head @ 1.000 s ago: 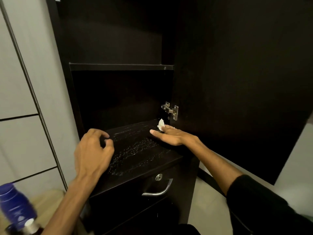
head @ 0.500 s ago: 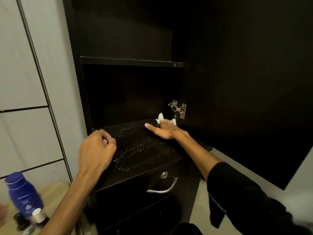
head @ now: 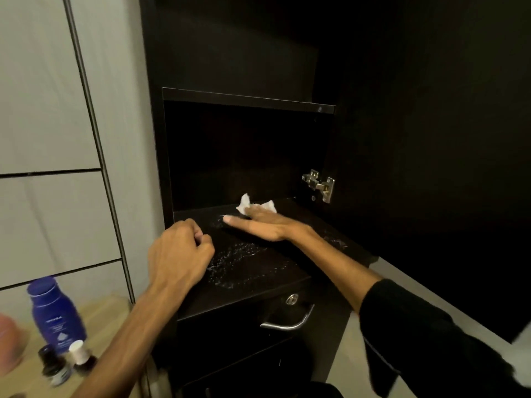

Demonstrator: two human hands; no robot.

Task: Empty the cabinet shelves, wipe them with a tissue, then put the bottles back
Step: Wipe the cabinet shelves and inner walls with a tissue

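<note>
The dark cabinet stands open, and its lower shelf (head: 258, 271) holds no bottles and shows pale dusty streaks. My right hand (head: 264, 225) lies flat on that shelf near the back, pressing a crumpled white tissue (head: 253, 205) under its fingers. My left hand (head: 179, 251) rests at the shelf's left front edge, fingers curled with nothing in them. The upper shelf (head: 247, 100) looks bare. A blue lotion bottle (head: 56, 314) and two small dark bottles (head: 53, 366) (head: 82, 357) stand on a pale wooden surface at the lower left.
The cabinet door (head: 431, 168) hangs open to the right on a metal hinge (head: 320, 185). Below the shelf is a drawer with a curved metal handle (head: 287, 323) and a lock. A white panelled wall with a thin dark rail (head: 94, 139) fills the left.
My right hand has slid the tissue leftward along the back of the lower shelf. My left hand stayed at the shelf's front edge. The view shifted, bringing more of the bottles into sight.
</note>
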